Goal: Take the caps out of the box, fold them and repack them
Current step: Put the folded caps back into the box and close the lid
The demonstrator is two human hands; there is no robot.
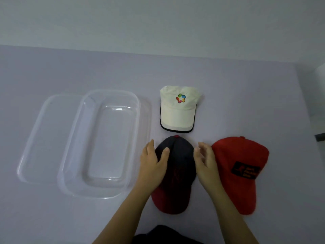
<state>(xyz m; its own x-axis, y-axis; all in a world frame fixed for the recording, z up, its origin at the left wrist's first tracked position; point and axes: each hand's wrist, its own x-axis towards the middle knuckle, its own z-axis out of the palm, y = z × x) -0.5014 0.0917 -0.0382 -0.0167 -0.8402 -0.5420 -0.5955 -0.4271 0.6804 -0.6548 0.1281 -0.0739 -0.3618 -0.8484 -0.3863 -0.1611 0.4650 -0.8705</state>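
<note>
A navy cap with a dark red brim (pixel 179 166) lies in front of me, brim toward me. My left hand (pixel 153 162) rests on its left side, thumb on the crown, fingers apart. My right hand (pixel 204 160) hovers at the cap's right edge, fingers spread, holding nothing. A red cap with a black patch (pixel 241 166) lies to the right, partly behind my right hand. A cream cap with a coloured logo (pixel 178 109) lies flat farther away. The clear plastic box (pixel 73 182) sits to the left with nothing in it.
A clear lid (pixel 33 141) lies under the box's left side. The pale table's far edge meets a wall (pixel 158 23). A dark object (pixel 320 137) shows at the right edge. Dark clothing (pixel 163 235) is at the bottom.
</note>
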